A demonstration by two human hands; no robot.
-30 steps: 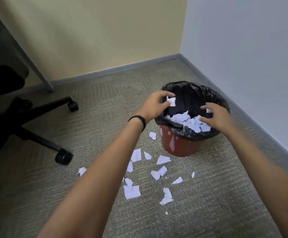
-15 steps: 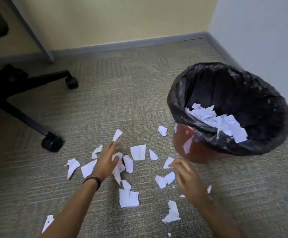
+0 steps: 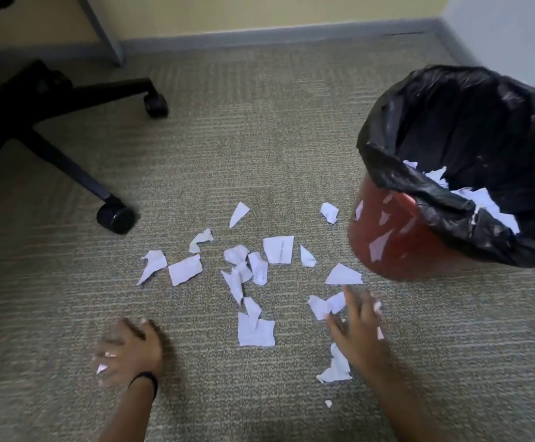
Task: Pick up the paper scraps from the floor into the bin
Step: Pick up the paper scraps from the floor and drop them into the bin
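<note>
On the floor (image 3: 260,138) just left of the bin (image 3: 397,237): paper scraps (image 3: 278,249). Inside the bin: further scraps (image 3: 489,202). Far left: chair base (image 3: 68,167).

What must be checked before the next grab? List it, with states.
1. All paper scraps gathered: not ok, many lie on the carpet.
2. The bin stands, liner open: ok.
3. Room in the bin: ok, paper sits below the rim.
4. Grip of the left hand: cannot tell, blurred.
5. The right hand over scraps beside the bin: ok.
6. The chair caster apart from scraps: ok.
</note>
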